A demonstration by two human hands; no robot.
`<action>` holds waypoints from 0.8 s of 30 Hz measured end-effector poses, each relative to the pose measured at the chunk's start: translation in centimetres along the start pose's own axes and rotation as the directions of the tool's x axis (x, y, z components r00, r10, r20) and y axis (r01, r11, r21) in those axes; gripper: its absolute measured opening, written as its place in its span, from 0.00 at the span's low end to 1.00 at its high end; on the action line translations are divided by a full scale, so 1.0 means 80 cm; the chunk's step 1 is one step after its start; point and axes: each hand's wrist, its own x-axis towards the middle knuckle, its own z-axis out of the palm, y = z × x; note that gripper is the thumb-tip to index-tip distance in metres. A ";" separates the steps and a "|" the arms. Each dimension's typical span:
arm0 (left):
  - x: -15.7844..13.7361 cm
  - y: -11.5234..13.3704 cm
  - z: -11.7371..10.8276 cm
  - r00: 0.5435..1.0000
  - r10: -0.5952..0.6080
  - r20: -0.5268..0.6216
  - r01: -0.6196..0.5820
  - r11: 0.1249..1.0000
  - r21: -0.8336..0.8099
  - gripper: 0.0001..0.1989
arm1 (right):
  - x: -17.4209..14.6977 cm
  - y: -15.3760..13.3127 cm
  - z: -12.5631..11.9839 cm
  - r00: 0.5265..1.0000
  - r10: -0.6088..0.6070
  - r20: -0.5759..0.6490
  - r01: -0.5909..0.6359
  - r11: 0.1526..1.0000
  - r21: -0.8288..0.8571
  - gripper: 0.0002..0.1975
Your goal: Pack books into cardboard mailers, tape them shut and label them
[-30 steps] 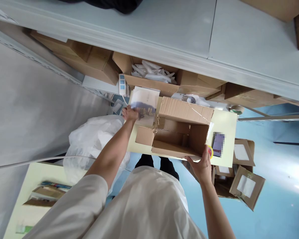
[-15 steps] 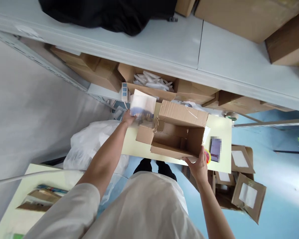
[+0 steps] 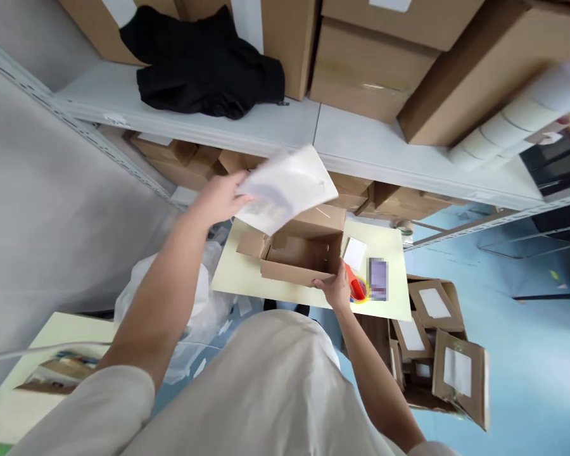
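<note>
In my left hand is a flat white box with a blue-grey printed picture, blurred by motion and tilted above the worktable. My fingers pinch its left edge. Below it an open cardboard box rests on the pale yellow table, its inside facing up and one flap out to the left. My right hand grips that carton at its near right corner. Just right of this hand lies a red tape dispenser with a yellow ring.
A white card and a pixelated phone-like rectangle lie on the table's right side. Beyond it a shelf holds cartons and a black cloth. Flattened cartons fill a box on the floor; plastic bags lie left.
My left hand has lifted the white box up from the table's left side and swung it right, over the carton. My right hand still holds the carton's corner. The view has tilted up.
</note>
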 end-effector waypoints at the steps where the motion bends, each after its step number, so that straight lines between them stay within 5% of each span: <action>1: 0.010 0.019 0.017 0.994 0.055 0.094 -0.060 0.997 0.053 0.18 | -0.001 -0.002 -0.001 1.000 0.012 0.010 -0.012 1.000 -0.007 0.48; 6: 0.042 0.059 0.113 0.858 0.150 0.492 -0.240 0.963 0.125 0.16 | -0.004 -0.010 -0.009 0.994 0.092 0.054 -0.090 0.995 -0.037 0.47; 10: 0.048 0.042 0.150 0.814 0.130 0.566 -0.236 0.965 0.117 0.16 | -0.003 -0.013 -0.015 0.989 0.129 0.069 -0.123 0.989 -0.079 0.48; 17: 0.049 0.030 0.147 0.864 0.138 0.484 -0.282 0.929 0.240 0.21 | 0.000 -0.023 -0.015 0.979 0.175 0.100 -0.160 0.976 -0.148 0.49; 24: 0.052 0.035 0.133 0.697 0.062 0.714 -0.285 0.938 0.197 0.16 | -0.001 -0.029 -0.013 0.982 0.166 0.090 -0.149 0.974 -0.169 0.48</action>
